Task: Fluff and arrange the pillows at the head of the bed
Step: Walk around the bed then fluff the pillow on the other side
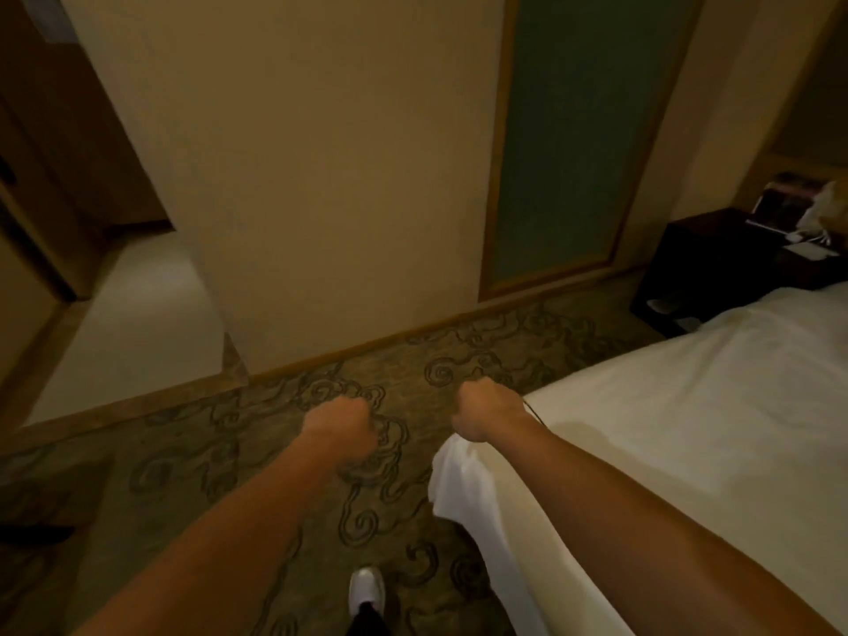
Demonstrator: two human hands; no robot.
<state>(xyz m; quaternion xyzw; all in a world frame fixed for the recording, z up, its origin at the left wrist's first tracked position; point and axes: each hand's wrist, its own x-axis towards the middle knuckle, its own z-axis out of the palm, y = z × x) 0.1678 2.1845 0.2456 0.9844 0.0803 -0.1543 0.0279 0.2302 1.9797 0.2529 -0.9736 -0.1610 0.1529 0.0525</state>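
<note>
No pillow is in view. The bed (pixel 688 429) with its white sheet fills the right side, and its near corner lies just behind my right hand (pixel 486 415). That hand is closed in a fist, and a flap of the white sheet (pixel 459 479) hangs straight down from under it, beside the beige mattress side. My left hand (pixel 342 429) is also a closed fist with nothing in it, held out over the patterned carpet to the left of the bed corner. I see both hands from the back, so the fingers are hidden.
A cream wall (pixel 321 176) and a green panel (pixel 573 130) stand ahead across a strip of carpet (pixel 275 475). A dark nightstand (pixel 716 263) with small items sits at the far right by the bed. A doorway opens on the left. My white shoe (pixel 365 589) is at the bottom.
</note>
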